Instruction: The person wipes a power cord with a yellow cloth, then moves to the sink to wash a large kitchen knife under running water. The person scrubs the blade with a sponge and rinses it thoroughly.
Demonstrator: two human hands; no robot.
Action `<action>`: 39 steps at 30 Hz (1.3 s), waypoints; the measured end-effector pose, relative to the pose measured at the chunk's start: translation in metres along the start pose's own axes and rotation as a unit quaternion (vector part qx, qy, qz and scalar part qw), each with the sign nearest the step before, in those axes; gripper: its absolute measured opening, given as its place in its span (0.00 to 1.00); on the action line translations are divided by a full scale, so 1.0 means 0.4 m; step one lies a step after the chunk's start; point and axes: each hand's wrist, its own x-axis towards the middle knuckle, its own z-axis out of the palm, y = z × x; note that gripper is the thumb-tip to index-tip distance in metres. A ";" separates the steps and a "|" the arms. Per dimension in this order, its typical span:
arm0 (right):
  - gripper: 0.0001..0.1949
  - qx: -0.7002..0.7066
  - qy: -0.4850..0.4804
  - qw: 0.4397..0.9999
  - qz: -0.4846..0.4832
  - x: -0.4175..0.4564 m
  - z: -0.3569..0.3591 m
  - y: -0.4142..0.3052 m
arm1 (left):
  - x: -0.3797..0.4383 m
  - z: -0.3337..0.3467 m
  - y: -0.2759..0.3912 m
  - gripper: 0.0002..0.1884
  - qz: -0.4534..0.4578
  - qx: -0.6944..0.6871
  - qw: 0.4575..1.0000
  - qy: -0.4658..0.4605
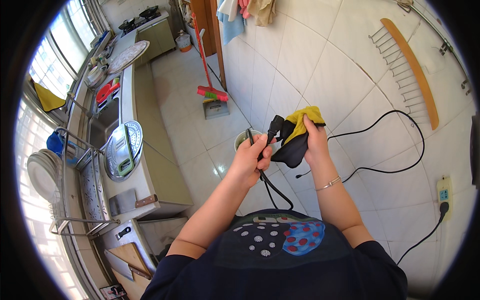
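Observation:
My left hand (251,159) is closed round a black power cord, just below its connector (275,125), which points up and away from me. A loop of the cord (281,195) hangs below that hand. In my right hand (317,140) is a yellow and black cloth (296,138), bunched up at the top with its dark side hanging down. The cloth lies close beside the connector; whether they touch I cannot tell. Right of my right wrist, a thin black cable (403,170) curves in a wide loop in front of the tiled wall.
At left runs a counter with a sink (105,125), a metal steamer plate (137,138), a green-framed grater (123,150) and a cleaver (125,201). A bin (240,139) stands behind my left hand. Farther off are a broom (212,93) and dustpan (216,109). A plug sits in the wall socket (444,193).

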 end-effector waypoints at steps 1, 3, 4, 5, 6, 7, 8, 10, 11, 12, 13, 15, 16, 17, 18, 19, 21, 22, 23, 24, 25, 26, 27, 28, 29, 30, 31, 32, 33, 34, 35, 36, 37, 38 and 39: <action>0.13 0.009 -0.014 1.000 0.013 -0.015 0.001 -0.001 | -0.001 0.003 0.004 0.13 -0.001 -0.010 1.000 0.000; 0.13 0.001 -0.048 0.999 0.001 -0.042 0.005 0.014 | 0.001 0.007 0.004 0.12 -0.010 -0.014 1.000 -0.004; 0.13 -0.002 -0.064 0.998 -0.005 -0.054 0.008 0.023 | 0.000 0.012 0.004 0.12 -0.015 -0.019 1.000 -0.007; 0.14 0.001 -0.085 0.996 -0.007 -0.061 0.009 0.033 | 0.000 0.016 0.003 0.11 -0.019 -0.024 0.999 -0.010; 0.13 -0.021 -0.096 0.995 -0.018 -0.072 0.026 0.034 | 0.002 0.018 -0.003 0.10 -0.008 -0.011 1.000 -0.009; 0.13 -0.043 -0.106 0.993 -0.028 -0.081 0.042 0.033 | 0.005 0.020 -0.012 0.10 0.003 0.001 1.000 -0.009; 0.12 -0.069 -0.114 0.991 -0.030 -0.082 0.046 0.033 | 0.008 0.023 -0.020 0.09 0.014 0.014 1.000 -0.009; 0.11 -0.122 -0.132 0.983 -0.035 -0.078 0.052 0.032 | 0.009 0.028 -0.031 0.09 0.027 0.064 0.998 -0.004; 0.10 -0.115 -0.126 0.985 -0.036 -0.075 0.052 0.033 | 0.009 0.028 -0.035 0.09 0.034 0.088 0.995 -0.001; 0.09 -0.109 -0.121 0.986 -0.038 -0.071 0.051 0.032 | 0.010 0.025 -0.039 0.08 0.048 0.105 0.993 -0.011; 0.09 -0.104 -0.117 0.987 -0.040 -0.068 0.052 0.030 | 0.011 0.022 -0.043 0.08 0.049 0.097 0.994 -0.014; 0.08 -0.116 -0.090 0.986 -0.078 -0.059 0.056 0.035 | 0.010 0.019 -0.051 0.08 0.051 0.082 0.995 -0.020; 0.08 -0.112 -0.080 0.987 -0.083 -0.050 0.050 0.042 | 0.007 0.022 -0.051 0.08 0.048 0.075 0.996 -0.018; 0.08 -0.107 -0.070 0.988 -0.088 -0.044 0.047 0.045 | 0.004 0.020 -0.051 0.08 0.041 0.065 0.997 -0.018; 0.08 -0.103 -0.066 0.989 -0.086 -0.043 0.047 0.045 | 0.002 0.015 -0.048 0.08 0.034 0.055 0.998 -0.019; 0.08 -0.099 -0.062 0.990 -0.084 -0.043 0.046 0.044 | 0.001 0.011 -0.045 0.08 0.028 0.044 0.998 -0.019; 0.08 -0.054 -0.062 0.995 -0.058 -0.044 0.042 0.040 | -0.009 0.014 -0.036 0.09 0.025 0.035 0.999 -0.023; 0.08 -0.013 -0.066 0.997 -0.034 -0.047 0.037 0.037 | -0.012 0.015 -0.033 0.09 0.023 0.029 0.999 -0.026; 0.08 0.027 -0.070 0.997 -0.010 -0.050 0.032 0.035 | -0.012 0.013 -0.031 0.09 0.021 0.023 0.999 -0.035; 0.10 0.052 -0.065 0.996 0.013 -0.052 0.027 0.037 | -0.012 0.011 -0.028 0.09 0.020 0.017 0.999 -0.044; 0.11 0.067 -0.068 0.995 0.031 -0.058 0.026 0.037 | -0.012 0.010 -0.026 0.09 0.018 0.011 0.998 -0.053; 0.12 0.082 -0.071 0.993 0.049 -0.066 0.026 0.037 | -0.013 0.009 -0.024 0.09 0.016 0.012 0.998 -0.051; 0.12 0.098 -0.074 0.990 0.067 -0.072 0.025 0.036 | -0.015 0.009 -0.022 0.09 0.013 0.014 0.999 -0.050; 0.14 0.098 -0.112 0.985 0.085 -0.071 0.011 0.036 | -0.015 0.010 -0.021 0.09 0.010 0.017 0.999 -0.049; 0.13 0.082 -0.118 0.988 0.064 -0.069 0.014 0.034 | -0.015 0.011 -0.022 0.08 0.009 0.017 0.998 -0.052; 0.13 0.067 -0.121 0.989 0.042 -0.066 0.019 0.033 | -0.015 0.011 -0.024 0.08 0.007 0.018 0.998 -0.055; 0.14 0.051 -0.125 0.991 0.021 -0.062 0.024 0.031 | -0.015 0.012 -0.026 0.08 0.005 0.020 0.998 -0.058; 0.13 0.047 -0.120 0.992 0.019 -0.057 0.027 0.026 | -0.014 0.012 -0.028 0.08 0.006 0.027 0.998 -0.056; 0.12 0.025 -0.116 0.993 0.004 -0.055 0.030 0.022 | -0.013 0.013 -0.029 0.08 0.010 0.033 0.998 -0.054; 0.12 0.004 -0.113 0.994 -0.010 -0.054 0.032 0.017 | -0.013 0.013 -0.030 0.08 0.014 0.039 0.998 -0.052; 0.11 -0.017 -0.110 0.994 -0.024 -0.054 0.033 0.013 | -0.012 0.014 -0.030 0.08 0.018 0.042 0.998 -0.044; 0.11 -0.033 -0.101 0.994 -0.028 -0.056 0.034 0.011 | -0.012 0.015 -0.032 0.09 0.022 0.043 0.998 -0.035; 0.10 -0.049 -0.092 0.994 -0.032 -0.057 0.036 0.010 | -0.011 0.016 -0.034 0.09 0.026 0.045 0.998 -0.027; 0.10 -0.066 -0.083 0.994 -0.036 -0.058 0.037 0.009 | -0.010 0.016 -0.038 0.09 0.027 0.045 0.998 -0.021; 0.10 -0.084 -0.080 0.992 -0.046 -0.057 0.035 0.011 | -0.009 0.014 -0.041 0.09 0.029 0.045 0.998 -0.014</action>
